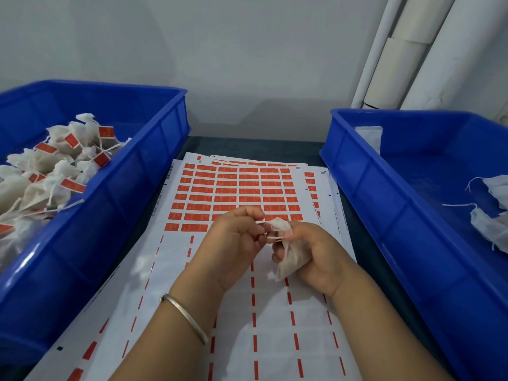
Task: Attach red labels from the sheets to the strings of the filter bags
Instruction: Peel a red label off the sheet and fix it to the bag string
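My right hand grips a white filter bag above the label sheet, the bag's gathered top pointing up and left. My left hand pinches the bag's thin string just left of the bag's neck. The sheet holds several rows of red labels in its upper half; its lower half is peeled, with only red strips left. No label is visible on the string between my fingers.
A blue bin on the left holds a pile of filter bags with red labels. A blue bin on the right holds a few unlabelled bags. More label sheets lie under the top one. White rolls lean on the back wall.
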Demonstrator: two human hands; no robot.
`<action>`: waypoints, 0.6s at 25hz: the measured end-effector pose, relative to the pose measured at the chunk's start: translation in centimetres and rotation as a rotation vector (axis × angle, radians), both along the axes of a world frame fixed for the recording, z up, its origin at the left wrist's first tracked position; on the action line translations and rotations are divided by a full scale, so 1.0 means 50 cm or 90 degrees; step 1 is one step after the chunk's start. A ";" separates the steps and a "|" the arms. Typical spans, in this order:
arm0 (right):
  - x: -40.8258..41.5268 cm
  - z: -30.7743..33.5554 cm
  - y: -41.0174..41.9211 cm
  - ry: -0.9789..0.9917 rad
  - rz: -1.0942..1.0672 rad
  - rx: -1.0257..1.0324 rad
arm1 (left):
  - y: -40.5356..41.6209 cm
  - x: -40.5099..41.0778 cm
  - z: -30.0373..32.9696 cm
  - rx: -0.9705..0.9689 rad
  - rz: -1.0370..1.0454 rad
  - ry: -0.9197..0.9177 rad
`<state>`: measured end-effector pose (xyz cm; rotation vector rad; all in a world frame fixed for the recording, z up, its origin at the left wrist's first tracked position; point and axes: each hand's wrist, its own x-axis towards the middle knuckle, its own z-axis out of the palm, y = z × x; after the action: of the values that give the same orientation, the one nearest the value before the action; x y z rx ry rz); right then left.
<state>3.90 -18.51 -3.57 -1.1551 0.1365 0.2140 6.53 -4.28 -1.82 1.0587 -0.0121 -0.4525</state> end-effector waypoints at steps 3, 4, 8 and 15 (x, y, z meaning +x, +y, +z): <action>0.000 -0.008 -0.006 0.029 -0.002 0.093 | -0.002 -0.002 0.000 0.102 -0.039 -0.150; 0.000 -0.012 -0.007 0.035 -0.012 0.102 | -0.004 -0.004 0.001 0.155 -0.047 -0.194; 0.007 -0.011 -0.011 0.055 -0.076 0.133 | -0.016 -0.002 -0.006 0.395 0.001 -0.335; 0.000 0.008 0.000 0.016 -0.059 0.082 | -0.014 -0.002 -0.006 0.391 0.119 -0.370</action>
<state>3.92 -18.51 -3.18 -1.0164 0.1953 0.1536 6.41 -4.97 -2.13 1.7508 -0.3034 0.0475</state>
